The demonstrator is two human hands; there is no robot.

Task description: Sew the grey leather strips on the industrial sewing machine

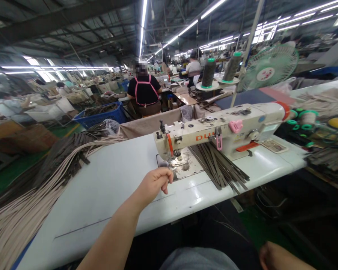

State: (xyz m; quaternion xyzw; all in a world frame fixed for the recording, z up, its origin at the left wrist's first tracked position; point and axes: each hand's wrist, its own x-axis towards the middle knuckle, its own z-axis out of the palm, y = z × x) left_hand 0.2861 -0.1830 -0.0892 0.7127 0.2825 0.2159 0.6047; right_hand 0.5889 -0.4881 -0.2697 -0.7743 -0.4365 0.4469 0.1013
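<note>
My left hand [157, 179] is over the white sewing table [101, 187], just in front of the needle area of a sewing machine [191, 135]. Its fingers are curled closed, and whatever they may hold is hidden or too small to see. Under the machine's arm lies a fan of narrow dark strips [219, 165], reaching over the table's front edge. Low at the right, below table height, my right hand [266, 255] is partly cut off by the frame's bottom edge. Its fingers do not show clearly.
Long beige and dark strips [45, 191] hang over the table's left end. Two thread cones [208, 73] and a green fan [266, 69] stand behind the machine. Thread spools [308, 119] lie at right. Ahead, a person in a pink-edged apron [143, 90] sits near a blue basket [101, 117].
</note>
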